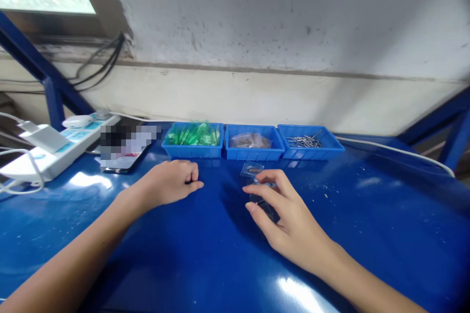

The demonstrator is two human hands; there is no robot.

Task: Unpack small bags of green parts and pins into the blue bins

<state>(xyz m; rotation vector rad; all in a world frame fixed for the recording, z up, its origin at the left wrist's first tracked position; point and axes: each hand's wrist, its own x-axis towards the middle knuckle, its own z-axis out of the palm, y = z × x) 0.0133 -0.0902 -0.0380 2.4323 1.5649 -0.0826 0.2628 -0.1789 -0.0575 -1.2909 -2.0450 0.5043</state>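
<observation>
My left hand rests over the blue table, its fingers curled into a loose fist and the thumb pointing right; no object shows in it. My right hand is open, thumb and fingers spread above the table. Just beyond its fingertips lies a small clear plastic bag with a thin brownish piece inside. More clear plastic and a dark piece show partly under the right hand, too covered to make out. Behind the hands stand three blue bins: one with green packets, one with clear bags and one with metal pins.
A white power strip with chargers and cables lies at the left. Beside it is a phone, partly blurred out. The wall rises behind the bins, and a white cable runs along the table's back right. Blue frame bars flank both sides.
</observation>
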